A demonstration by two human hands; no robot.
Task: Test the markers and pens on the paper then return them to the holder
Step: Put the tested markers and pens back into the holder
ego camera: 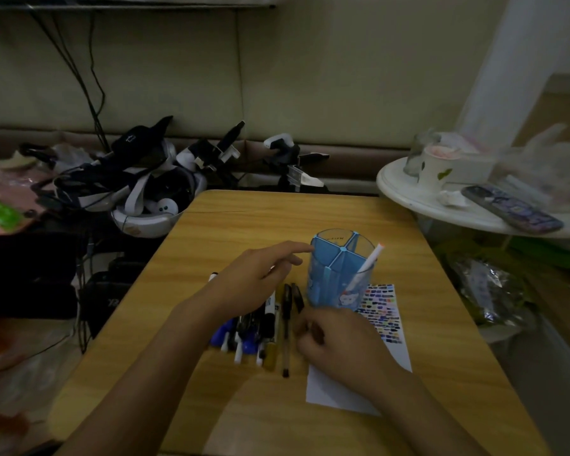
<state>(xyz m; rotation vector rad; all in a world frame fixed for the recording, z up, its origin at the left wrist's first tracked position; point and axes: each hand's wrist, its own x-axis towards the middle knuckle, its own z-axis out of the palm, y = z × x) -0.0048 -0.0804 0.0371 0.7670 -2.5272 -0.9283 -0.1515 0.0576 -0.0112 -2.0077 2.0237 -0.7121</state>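
A blue pen holder (338, 274) with divided compartments stands mid-table and holds one white marker (366, 268). My left hand (254, 281) hovers over a row of pens and markers (260, 327), its fingers relaxed and its index fingertip touching the holder's rim. My right hand (336, 343) lies over the white paper (385, 317), fingers curled at a dark pen (298, 299) beside the holder. Blur hides whether it grips the pen. Several colour test marks cover the paper's upper part.
The wooden table (310, 218) has a white round tray table (441, 205) at its right with a cup, a jar and a phone. Headsets, cables and black devices (152, 179) are piled behind at the left.
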